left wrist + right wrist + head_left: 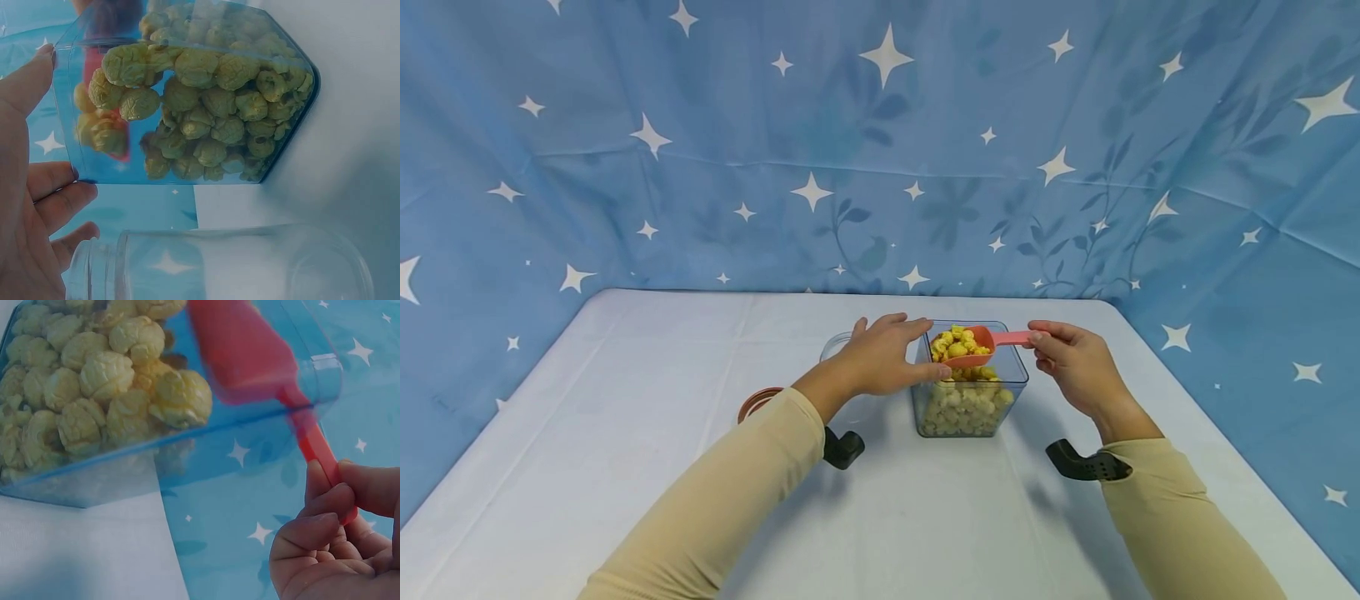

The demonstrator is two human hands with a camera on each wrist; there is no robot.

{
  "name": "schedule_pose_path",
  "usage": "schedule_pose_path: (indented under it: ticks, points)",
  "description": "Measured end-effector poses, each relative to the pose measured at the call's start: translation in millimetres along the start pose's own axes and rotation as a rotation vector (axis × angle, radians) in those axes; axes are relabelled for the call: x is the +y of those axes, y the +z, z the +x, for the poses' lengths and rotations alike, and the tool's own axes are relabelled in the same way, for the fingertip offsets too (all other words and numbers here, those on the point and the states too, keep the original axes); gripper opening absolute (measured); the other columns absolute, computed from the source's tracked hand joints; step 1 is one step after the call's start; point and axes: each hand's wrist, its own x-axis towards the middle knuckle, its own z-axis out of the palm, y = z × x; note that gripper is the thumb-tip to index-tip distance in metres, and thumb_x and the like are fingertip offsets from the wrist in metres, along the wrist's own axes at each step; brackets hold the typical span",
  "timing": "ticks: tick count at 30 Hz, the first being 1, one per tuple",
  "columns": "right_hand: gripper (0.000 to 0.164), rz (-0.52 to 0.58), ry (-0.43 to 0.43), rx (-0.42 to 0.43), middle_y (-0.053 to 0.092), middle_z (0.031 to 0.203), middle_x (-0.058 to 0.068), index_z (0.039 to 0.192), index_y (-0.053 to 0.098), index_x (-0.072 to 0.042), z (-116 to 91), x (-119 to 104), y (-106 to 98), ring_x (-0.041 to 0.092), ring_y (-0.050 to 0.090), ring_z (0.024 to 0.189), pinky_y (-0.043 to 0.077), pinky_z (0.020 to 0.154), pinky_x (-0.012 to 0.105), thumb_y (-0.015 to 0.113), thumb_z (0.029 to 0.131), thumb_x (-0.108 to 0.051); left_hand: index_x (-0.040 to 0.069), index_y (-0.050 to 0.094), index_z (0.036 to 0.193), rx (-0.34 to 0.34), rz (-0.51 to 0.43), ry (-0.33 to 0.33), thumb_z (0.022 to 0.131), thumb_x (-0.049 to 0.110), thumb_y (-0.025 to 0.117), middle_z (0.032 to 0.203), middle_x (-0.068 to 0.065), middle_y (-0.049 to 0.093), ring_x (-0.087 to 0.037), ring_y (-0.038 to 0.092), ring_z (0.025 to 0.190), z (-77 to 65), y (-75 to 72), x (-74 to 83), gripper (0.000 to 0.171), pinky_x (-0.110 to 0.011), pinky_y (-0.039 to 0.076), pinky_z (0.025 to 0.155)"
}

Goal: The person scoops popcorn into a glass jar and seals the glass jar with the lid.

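Note:
A clear square container point(967, 410) of popcorn stands on the table. My right hand point(1078, 367) pinches the handle of a pink scoop point(1011, 337) between thumb and fingers. Yellow popcorn point(957, 343) fills the scoop's bowl, which is over the container's opening, inside its rim. My left hand point(880, 354) is at the container's left side, fingers and thumb stretched out along the rim. In the left wrist view, its fingertips point(78, 178) meet the container's upper edge. Beside the container lies popcorn-free clear plastic: a jar point(250, 262), mostly hidden behind my left hand in the head view.
A reddish-brown ring-shaped thing point(752, 403) lies left of the jar, partly covered by my left forearm. The white tabletop point(647, 400) reaches back to a blue star-patterned curtain point(730, 150). Each wrist wears a black camera mount point(1086, 462).

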Motion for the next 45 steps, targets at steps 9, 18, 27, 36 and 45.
schedule_pose_path:
  ticks: [9,18,27,36,45]
  points:
    - [0.008,0.18,0.017,-0.009,0.063,0.093,-0.002,0.107,0.067,-0.018,-2.6,2.0,-7.8,0.014,0.051,0.083,0.05,0.073,0.019,0.06,0.103,-0.018,0.023,0.035,0.158,-0.002,-0.006,-0.01,0.09,0.069,0.057,0.156,0.001,0.041,-0.023,0.021,0.15,-0.1,-1.6,-0.2,0.084,-0.066,0.008,0.115]
    - [0.012,0.255,-0.036,-0.006,0.066,0.089,-0.002,0.1,0.073,-0.02,-3.2,4.3,-15.7,0.014,0.05,0.079,0.049,0.07,0.019,0.062,0.101,-0.015,0.024,0.035,0.158,-0.006,0.0,-0.021,0.09,0.07,0.056,0.156,0.0,0.041,-0.023,0.021,0.15,0.5,-2.1,0.1,0.084,-0.066,0.008,0.115]
    - [0.013,0.281,-0.046,0.005,0.067,0.09,-0.002,0.101,0.074,-0.019,-4.2,2.2,-17.8,0.015,0.052,0.08,0.051,0.072,0.019,0.062,0.101,-0.015,0.025,0.037,0.157,-0.008,-0.021,-0.013,0.089,0.069,0.059,0.156,-0.002,0.041,-0.023,0.023,0.149,2.4,-4.4,-1.2,0.084,-0.065,0.009,0.115]
    - [0.011,0.281,-0.095,-0.004,0.065,0.094,0.0,0.105,0.074,-0.018,-7.5,-9.3,-10.8,0.015,0.052,0.082,0.052,0.075,0.018,0.064,0.1,-0.017,0.022,0.039,0.156,0.08,-0.127,0.031,0.088,0.059,0.068,0.157,-0.005,0.039,-0.025,0.031,0.146,-6.1,-13.0,-13.3,0.083,-0.057,0.021,0.116]
    - [0.015,0.307,-0.179,-0.059,0.064,0.09,0.001,0.105,0.074,-0.016,-7.3,-20.6,13.2,0.014,0.053,0.079,0.052,0.073,0.018,0.061,0.101,-0.01,0.021,0.045,0.152,0.18,-0.284,0.01,0.086,0.05,0.076,0.154,0.0,0.043,-0.023,0.037,0.142,-29.4,-19.3,-36.9,0.078,-0.052,0.035,0.111]
